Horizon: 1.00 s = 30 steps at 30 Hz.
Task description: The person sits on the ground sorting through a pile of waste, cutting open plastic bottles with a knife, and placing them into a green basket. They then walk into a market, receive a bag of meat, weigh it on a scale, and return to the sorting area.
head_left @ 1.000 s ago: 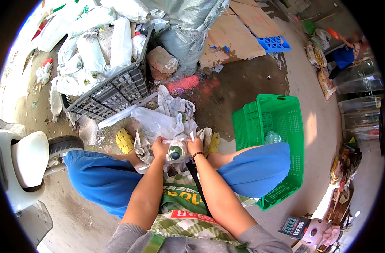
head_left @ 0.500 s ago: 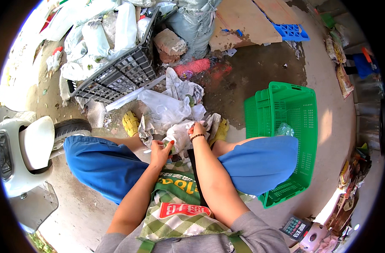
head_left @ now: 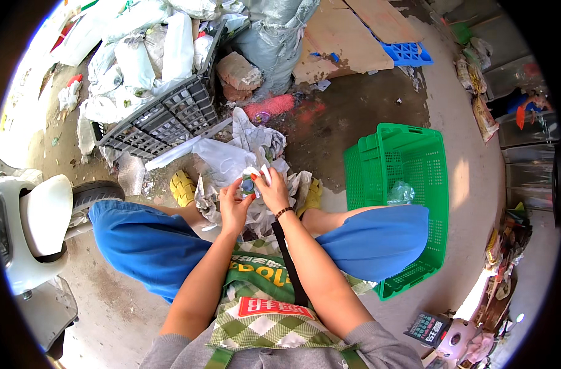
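Observation:
Over the heap of rubbish between my feet, both hands are raised close together. My left hand (head_left: 233, 207) pinches a small round dark-and-green thing (head_left: 248, 184) by its lower side; its exact kind I cannot make out. White crumpled wrapping (head_left: 264, 171) shows above it, with the fingers of my right hand (head_left: 273, 192) closed on it. Below the hands lie crumpled printed paper sheets (head_left: 210, 197) and a translucent white plastic bag (head_left: 224, 157).
A black crate (head_left: 163, 120) full of plastic bags and bottles stands at the far left. To my right is a green perforated basket (head_left: 437, 203) holding a clear plastic piece (head_left: 401, 192). A white scooter (head_left: 43, 212) stands left; a brick (head_left: 240, 71) and grey sack (head_left: 274, 46) lie ahead.
Both hands have risen away from me off the heap and come together. The round dark-and-green thing now shows between them. The view has shifted slightly right.

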Motion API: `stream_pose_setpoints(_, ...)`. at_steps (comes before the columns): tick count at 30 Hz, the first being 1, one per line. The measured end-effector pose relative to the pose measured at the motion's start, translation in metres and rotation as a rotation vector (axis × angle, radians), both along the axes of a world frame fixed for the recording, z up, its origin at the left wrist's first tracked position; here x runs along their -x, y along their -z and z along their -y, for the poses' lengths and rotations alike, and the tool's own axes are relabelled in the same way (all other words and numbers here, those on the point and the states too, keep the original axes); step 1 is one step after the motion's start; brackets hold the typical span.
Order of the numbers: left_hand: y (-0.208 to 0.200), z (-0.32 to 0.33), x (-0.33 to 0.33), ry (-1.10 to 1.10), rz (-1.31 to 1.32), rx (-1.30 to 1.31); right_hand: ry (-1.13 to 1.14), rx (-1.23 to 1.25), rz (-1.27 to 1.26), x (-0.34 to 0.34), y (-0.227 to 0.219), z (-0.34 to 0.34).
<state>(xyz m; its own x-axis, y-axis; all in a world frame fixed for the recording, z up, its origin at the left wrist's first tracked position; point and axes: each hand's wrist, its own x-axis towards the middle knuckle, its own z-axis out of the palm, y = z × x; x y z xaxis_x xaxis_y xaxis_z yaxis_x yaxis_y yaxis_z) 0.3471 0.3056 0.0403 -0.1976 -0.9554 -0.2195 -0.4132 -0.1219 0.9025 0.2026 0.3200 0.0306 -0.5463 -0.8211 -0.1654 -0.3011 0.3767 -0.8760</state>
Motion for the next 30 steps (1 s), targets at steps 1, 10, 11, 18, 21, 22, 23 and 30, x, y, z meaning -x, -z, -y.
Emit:
stream_pose_setpoints(1,0.001,0.001,0.005,0.007,-0.031,-0.039,0.027,-0.002,0.158,0.01,0.019,-0.002)
stream_pose_setpoints(10,0.001,-0.007,0.009,0.036,0.199,0.145,0.047,-0.213,-0.075,0.012,0.08,-0.024)
stream_pose_setpoints(11,-0.002,-0.005,0.012,-0.009,0.111,0.08,0.042,-0.264,-0.076,0.014,0.086,-0.036)
stream_pose_setpoints(18,0.017,0.011,0.005,0.02,-0.206,-0.174,0.091,-0.49,0.117,0.02,0.065,-0.036)
stream_pose_setpoints(21,0.031,0.013,0.009,0.055,-0.309,-0.196,0.061,-0.459,-0.213,0.016,0.02,-0.022)
stream_pose_setpoints(22,0.031,0.012,0.014,0.074,-0.309,-0.182,0.056,-0.444,-0.338,0.014,0.009,-0.021)
stream_pose_setpoints(23,0.032,0.012,0.02,0.091,-0.31,-0.169,0.096,-0.409,-0.327,0.013,-0.002,-0.017)
stream_pose_setpoints(30,0.037,0.012,0.046,0.237,-0.247,0.005,0.111,-0.055,-0.119,0.035,-0.045,-0.005)
